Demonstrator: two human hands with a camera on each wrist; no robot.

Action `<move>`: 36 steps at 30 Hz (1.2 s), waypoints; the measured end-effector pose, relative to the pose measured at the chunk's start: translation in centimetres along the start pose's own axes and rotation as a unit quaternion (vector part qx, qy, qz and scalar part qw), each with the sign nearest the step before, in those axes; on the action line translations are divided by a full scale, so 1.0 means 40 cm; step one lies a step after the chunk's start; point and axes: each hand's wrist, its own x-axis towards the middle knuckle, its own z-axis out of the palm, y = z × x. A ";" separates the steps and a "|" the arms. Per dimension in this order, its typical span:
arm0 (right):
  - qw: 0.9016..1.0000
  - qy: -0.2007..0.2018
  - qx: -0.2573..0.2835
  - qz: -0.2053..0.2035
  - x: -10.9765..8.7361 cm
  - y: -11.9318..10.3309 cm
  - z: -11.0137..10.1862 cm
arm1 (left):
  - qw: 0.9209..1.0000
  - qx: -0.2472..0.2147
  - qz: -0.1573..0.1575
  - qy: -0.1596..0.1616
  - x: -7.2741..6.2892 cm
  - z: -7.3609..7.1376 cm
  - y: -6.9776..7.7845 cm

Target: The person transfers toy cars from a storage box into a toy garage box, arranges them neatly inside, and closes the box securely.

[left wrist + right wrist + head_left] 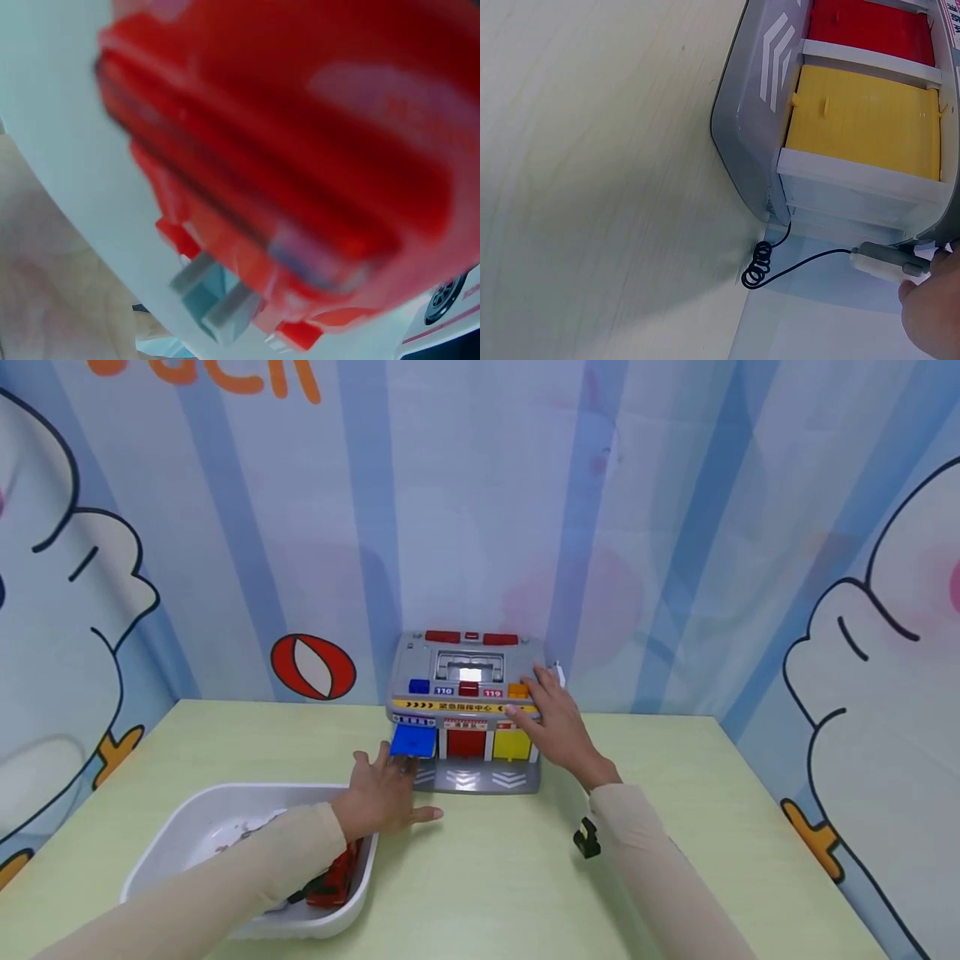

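In the head view, a grey toy emergency station (468, 714) stands near the table's back edge. Its blue door (414, 741) is lifted outward, while the red door (466, 744) and yellow door (512, 744) are down. My left hand (381, 795) is just below the blue door, fingers extended toward the opening and thumb spread out. A small dark patch at its fingertips is too small to identify. My right hand (557, 724) rests on the station's right top corner, fingers fairly straight beside the orange button (518, 691).
A white basin (172, 827) sits at left under my left forearm, holding a red toy vehicle (335, 877). A handset (889, 261) with a coiled black cord (759, 264) hangs at the station's side. A striped curtain (480, 510) stands behind the table (480, 877).
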 end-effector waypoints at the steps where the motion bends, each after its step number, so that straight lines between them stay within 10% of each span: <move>1: 1.000 0.000 0.001 -0.001 0.000 0.000 0.000 | 1.000 0.001 0.001 0.001 0.000 0.000 -0.001; 36: 1.000 0.002 0.006 -0.002 -0.003 0.002 0.002 | 1.000 -0.018 -0.011 -0.015 0.012 -0.012 -0.013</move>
